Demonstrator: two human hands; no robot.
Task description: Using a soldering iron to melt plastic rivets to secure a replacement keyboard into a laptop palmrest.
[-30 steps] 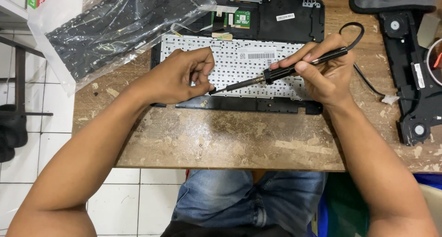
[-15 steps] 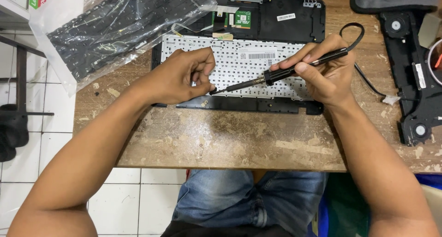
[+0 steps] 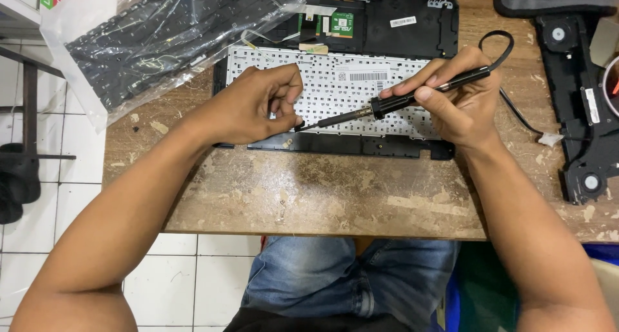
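1. I see a worn, stained wooden surface [image 3: 335, 190] over a white tiled floor [image 3: 39, 177], with the person's blue jeans [image 3: 335, 280] below its near edge.
2. The right hand [image 3: 461, 106] has its grip pressed around a black soldering iron [image 3: 412, 97], held like a pen and slanting down to the left; its thin metal tip sits at the lower edge of the keyboard, just beside the left fingers. A black cord [image 3: 500, 45] loops off behind it.
3. The left hand [image 3: 255, 106] is curled, thumb and forefinger pinched together at the tip; I cannot tell what they pinch.
4. The keyboard back [image 3: 342, 90], white and perforated, lies in a black laptop shell [image 3: 387, 32] at mid-surface.
5. A clear plastic bag [image 3: 148, 42] at top left holds another black keyboard.
6. Labels: a white strip sticker on the keyboard back, a white rectangular one on the shell, a small green board beside it.
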